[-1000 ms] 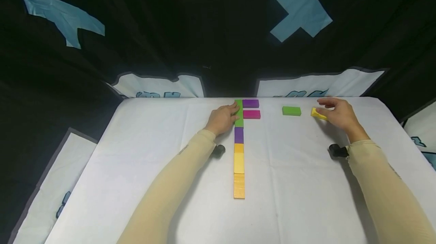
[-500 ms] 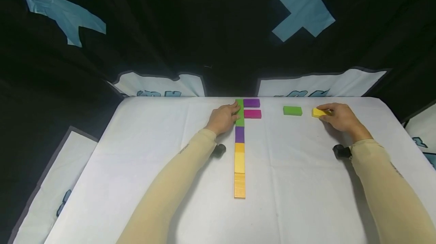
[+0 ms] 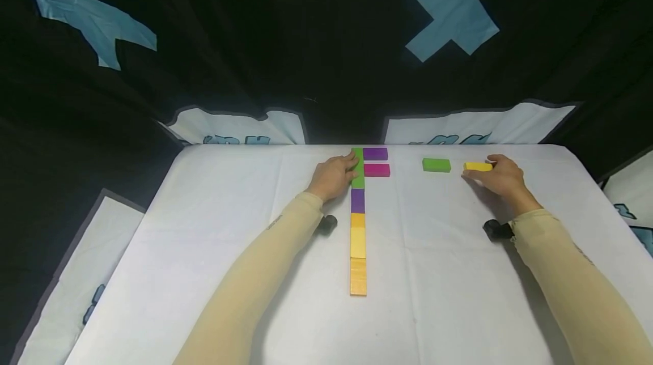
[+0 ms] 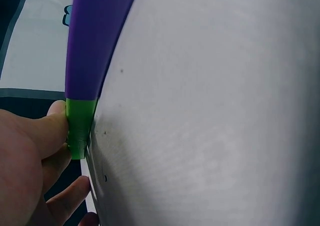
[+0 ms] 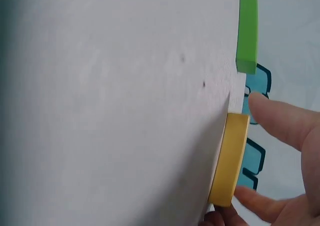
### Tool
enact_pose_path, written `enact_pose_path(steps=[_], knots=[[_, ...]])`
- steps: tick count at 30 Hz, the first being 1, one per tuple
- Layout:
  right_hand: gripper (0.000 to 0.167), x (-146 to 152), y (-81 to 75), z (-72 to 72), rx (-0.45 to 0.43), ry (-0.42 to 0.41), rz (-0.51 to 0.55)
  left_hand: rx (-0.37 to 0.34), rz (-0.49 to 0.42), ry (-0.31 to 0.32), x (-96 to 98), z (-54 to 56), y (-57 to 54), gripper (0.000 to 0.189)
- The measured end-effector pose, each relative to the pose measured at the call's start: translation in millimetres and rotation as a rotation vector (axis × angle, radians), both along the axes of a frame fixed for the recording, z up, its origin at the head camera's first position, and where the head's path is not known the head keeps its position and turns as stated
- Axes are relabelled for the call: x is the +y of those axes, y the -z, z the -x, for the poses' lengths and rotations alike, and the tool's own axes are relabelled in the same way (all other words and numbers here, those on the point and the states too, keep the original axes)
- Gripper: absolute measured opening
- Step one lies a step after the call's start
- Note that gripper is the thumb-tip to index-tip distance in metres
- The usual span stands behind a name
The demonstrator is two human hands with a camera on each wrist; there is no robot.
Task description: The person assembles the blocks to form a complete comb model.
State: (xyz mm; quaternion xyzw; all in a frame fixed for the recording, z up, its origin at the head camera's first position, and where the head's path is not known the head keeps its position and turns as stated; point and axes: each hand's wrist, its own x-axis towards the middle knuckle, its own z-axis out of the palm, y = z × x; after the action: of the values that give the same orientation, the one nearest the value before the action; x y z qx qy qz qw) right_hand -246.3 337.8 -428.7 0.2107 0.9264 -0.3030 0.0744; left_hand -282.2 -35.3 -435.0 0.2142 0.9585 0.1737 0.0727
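Note:
In the head view my left hand (image 3: 333, 177) rests at a green block (image 3: 359, 181), the far end of a column of blocks laid end to end. The left wrist view shows its thumb (image 4: 52, 131) against the green block beside a purple block (image 4: 92, 50). My right hand (image 3: 502, 177) is at a yellow block (image 3: 478, 166) lying near the table's back edge. In the right wrist view its thumb (image 5: 280, 117) extends just off one end of that block, and a fingertip touches near the other end. More fingertips show partly hidden behind the block.
Right of the column lie a purple block (image 3: 375, 154) and a magenta block (image 3: 377, 170). A separate green block (image 3: 436, 165) lies left of the yellow one. Nearer in the column are orange and yellow blocks (image 3: 358, 243). Black cloth (image 3: 331, 70) hangs behind the white table (image 3: 459, 297).
My right hand closed in on the yellow block, shifted it slightly left and turned it straighter, and the thumb moved to its left end. My left hand has stayed in place.

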Motion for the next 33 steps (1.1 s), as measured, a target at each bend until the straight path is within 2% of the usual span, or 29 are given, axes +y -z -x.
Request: enact_pose_path(steps=[10,18,22,33], knots=[[0.087,-7,1.7,3.0,-0.010,0.084,0.002,0.004,-0.003,0.003,-0.5,0.3,0.3,0.050],[0.086,-7,-1.1,0.6,0.004,0.121,0.066,0.005,0.001,0.006,-0.3,0.1,0.0,0.050],[0.087,-8,-1.6,-0.2,0.021,0.124,0.100,0.008,-0.001,0.007,0.3,-0.7,-0.2,0.049],[0.089,-22,-12.0,-5.2,0.102,0.083,0.098,0.003,0.004,-0.001,0.7,-1.0,0.2,0.050]])
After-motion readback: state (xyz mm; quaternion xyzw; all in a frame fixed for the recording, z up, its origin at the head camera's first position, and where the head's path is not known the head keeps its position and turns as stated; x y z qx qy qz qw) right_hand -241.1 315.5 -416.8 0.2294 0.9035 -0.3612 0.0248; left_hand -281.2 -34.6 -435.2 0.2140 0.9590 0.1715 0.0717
